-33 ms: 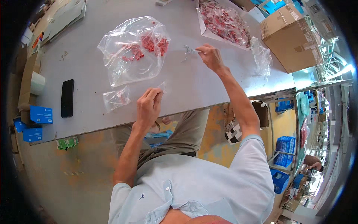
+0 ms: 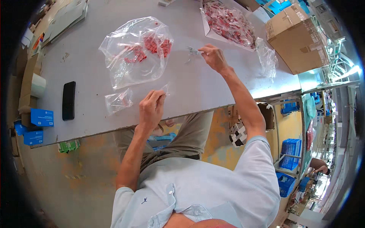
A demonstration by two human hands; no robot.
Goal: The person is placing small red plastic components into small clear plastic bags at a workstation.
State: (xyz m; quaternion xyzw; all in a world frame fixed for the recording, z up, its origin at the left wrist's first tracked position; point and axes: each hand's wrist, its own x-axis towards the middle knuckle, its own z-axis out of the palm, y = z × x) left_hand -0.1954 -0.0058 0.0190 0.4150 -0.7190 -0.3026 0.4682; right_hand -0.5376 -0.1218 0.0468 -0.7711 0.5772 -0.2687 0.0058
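Note:
At the near edge of the table [image 2: 182, 79], my left hand [image 2: 150, 108] is closed in a pinch on a small clear plastic bag [image 2: 166, 89]. Farther up and to the right, the fingers of my right hand [image 2: 214, 59] are pressed together beside a little heap of small grey metal-looking pieces [image 2: 192, 50]. Whatever is between those fingertips is too small to name. Left of the heap lies a large clear plastic bag [image 2: 127, 74] with red pieces [image 2: 155, 45] on or in it. A small clear packet [image 2: 120, 100] with something reddish lies left of my left hand.
A shallow white box [image 2: 228, 24] full of red packets sits at the far right, beside a cardboard box [image 2: 296, 40]. Crumpled clear plastic [image 2: 266, 57] lies before them. A black phone [image 2: 69, 100] and blue cartons [image 2: 42, 117] are at the left.
My right hand has shifted very slightly left, toward the grey pieces. My left hand and the bags stay as they were.

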